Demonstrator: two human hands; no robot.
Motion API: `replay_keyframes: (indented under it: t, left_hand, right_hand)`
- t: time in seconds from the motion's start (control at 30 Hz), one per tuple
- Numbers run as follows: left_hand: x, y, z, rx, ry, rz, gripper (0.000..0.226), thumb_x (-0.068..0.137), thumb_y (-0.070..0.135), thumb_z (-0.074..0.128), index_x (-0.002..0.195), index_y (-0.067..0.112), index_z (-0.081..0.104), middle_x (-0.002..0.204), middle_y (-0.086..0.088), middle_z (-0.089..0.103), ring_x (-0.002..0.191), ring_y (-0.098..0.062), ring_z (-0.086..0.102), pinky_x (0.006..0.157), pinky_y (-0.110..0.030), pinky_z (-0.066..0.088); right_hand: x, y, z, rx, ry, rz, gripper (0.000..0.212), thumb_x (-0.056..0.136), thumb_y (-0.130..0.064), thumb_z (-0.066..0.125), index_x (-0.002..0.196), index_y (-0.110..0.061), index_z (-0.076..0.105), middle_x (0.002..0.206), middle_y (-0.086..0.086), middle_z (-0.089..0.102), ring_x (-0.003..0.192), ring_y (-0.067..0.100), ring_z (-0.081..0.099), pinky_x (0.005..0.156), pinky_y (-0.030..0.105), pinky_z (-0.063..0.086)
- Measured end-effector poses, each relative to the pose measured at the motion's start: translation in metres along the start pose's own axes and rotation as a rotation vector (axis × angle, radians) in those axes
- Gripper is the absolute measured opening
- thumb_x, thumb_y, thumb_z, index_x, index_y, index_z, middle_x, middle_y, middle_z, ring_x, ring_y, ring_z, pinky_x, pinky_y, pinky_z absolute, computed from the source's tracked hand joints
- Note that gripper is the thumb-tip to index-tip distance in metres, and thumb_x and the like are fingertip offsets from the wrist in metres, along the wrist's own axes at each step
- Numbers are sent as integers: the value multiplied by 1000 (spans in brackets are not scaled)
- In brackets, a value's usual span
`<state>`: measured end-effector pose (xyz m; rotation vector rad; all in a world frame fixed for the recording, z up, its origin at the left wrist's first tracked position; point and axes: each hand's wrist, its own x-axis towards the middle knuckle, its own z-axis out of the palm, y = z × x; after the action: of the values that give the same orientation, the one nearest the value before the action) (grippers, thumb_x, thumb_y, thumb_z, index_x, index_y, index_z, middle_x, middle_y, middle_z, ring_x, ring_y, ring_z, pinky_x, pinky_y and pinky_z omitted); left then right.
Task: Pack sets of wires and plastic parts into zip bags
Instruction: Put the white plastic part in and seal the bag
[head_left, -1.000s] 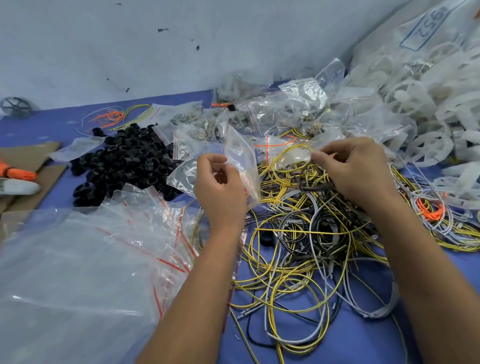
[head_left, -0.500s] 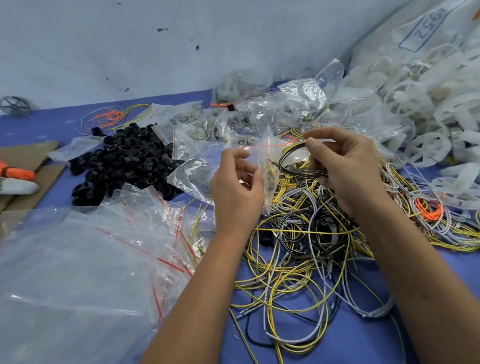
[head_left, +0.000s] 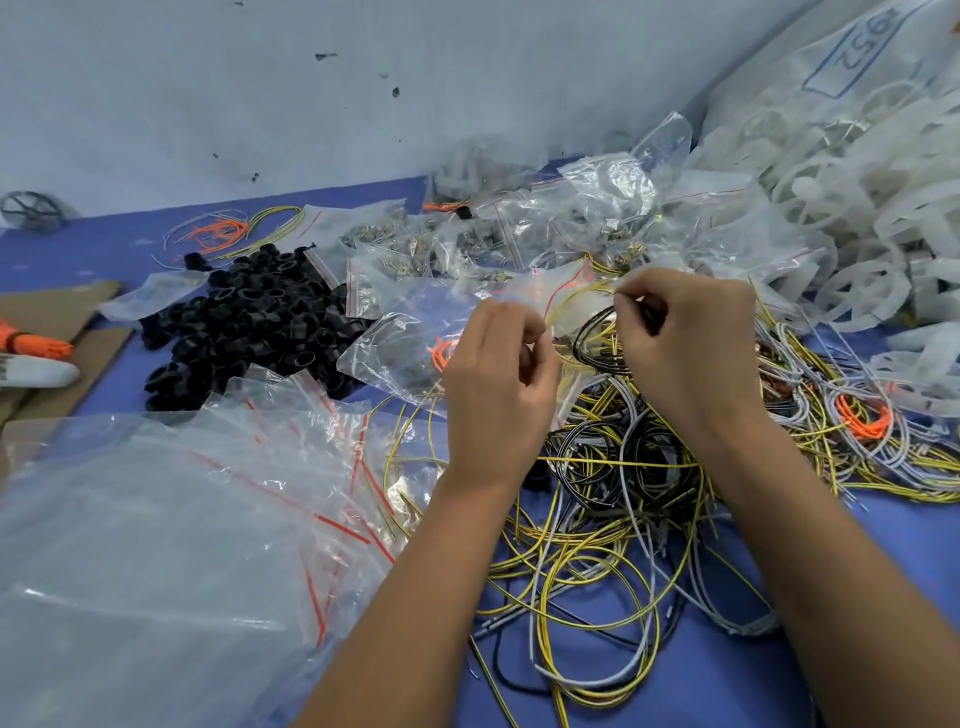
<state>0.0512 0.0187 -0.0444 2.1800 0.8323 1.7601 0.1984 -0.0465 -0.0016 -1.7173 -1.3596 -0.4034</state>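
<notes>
My left hand (head_left: 498, 384) pinches the edge of a small clear zip bag (head_left: 563, 299) with a red seal line, held up between both hands. My right hand (head_left: 685, 343) grips a coiled bundle of black and yellow wires (head_left: 597, 343) at the bag's mouth, part of the coil lying behind the plastic. Below the hands sprawls a tangled heap of yellow, grey and black wires (head_left: 623, 499) on the blue table (head_left: 883, 561).
A stack of empty zip bags (head_left: 156, 545) covers the near left. Black plastic rings (head_left: 260, 322) are heaped at the left middle. Filled small bags (head_left: 519, 234) lie behind the hands. White plastic wheels (head_left: 857, 208) pile up at the right. Cardboard (head_left: 57, 312) lies at the far left.
Both hands have come together. The right hand lifted the coiled wires off the heap and brought them to the bag, which the left hand moved right and up.
</notes>
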Motion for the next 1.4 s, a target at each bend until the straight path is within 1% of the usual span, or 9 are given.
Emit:
replay_keyframes:
  t: [0.23,0.47,0.57,0.7,0.83,1.0,1.07,1.17,1.4]
  left_hand:
    - [-2,10,2,-15,-50,65,13,87,-3,69,82,6,61,82,-6,55,66,-19,50,59,-28,42]
    - [-4,22,3,-86,-37,123,16,84,-11,68,77,1,60,82,-8,53,70,-10,38,64,-17,36]
    - [-4,25,4,-111,-12,115,15,82,-12,67,76,0,61,82,-9,54,67,-13,43,62,-19,39]
    - [-7,22,6,-88,-31,72,15,80,-12,68,77,1,60,82,-8,53,65,-19,48,60,-22,40]
    - [-6,12,8,-79,-79,-78,20,78,-6,70,77,9,57,80,0,53,64,-14,47,60,-23,39]
    - [-5,2,13,-129,-128,-399,21,84,7,75,84,17,56,74,3,60,57,-14,58,55,-31,51]
    - [-6,-2,14,-196,-189,-531,23,84,12,77,89,20,56,75,4,63,57,-13,60,55,-20,49]
    - [-6,-4,15,-176,-254,-622,23,84,20,80,84,23,57,74,7,64,60,-9,60,56,-11,44]
    - [-5,-4,9,176,-242,-611,13,84,20,71,78,19,59,73,7,62,73,-17,58,62,-28,40]
  right_hand:
    - [-2,-12,7,605,-330,297,8,95,-8,69,100,-11,74,69,0,72,60,14,69,53,31,56]
    - [-8,-13,7,818,-579,216,42,80,24,55,82,-13,73,77,-3,75,73,7,68,64,20,54]
    - [-8,-13,5,864,-617,190,33,81,23,54,84,-4,72,78,10,73,74,18,66,64,33,56]
    - [-9,-7,9,532,-618,111,21,82,13,56,80,-2,70,72,23,68,63,36,67,59,53,58]
    - [-7,-6,13,418,-338,99,18,84,9,69,87,-7,77,84,2,76,83,7,73,78,32,61]
    - [-1,10,6,110,-17,77,13,88,-5,73,98,-11,80,91,1,78,79,14,70,76,29,57]
    - [0,15,3,-8,19,106,14,89,-9,71,99,-13,80,92,2,78,83,20,70,80,35,56]
    - [2,23,1,-188,-83,148,14,90,-18,72,102,-17,80,96,6,77,98,32,63,86,39,50]
    - [1,26,8,-283,-320,190,42,91,-38,74,129,-20,68,123,16,60,122,37,46,109,44,35]
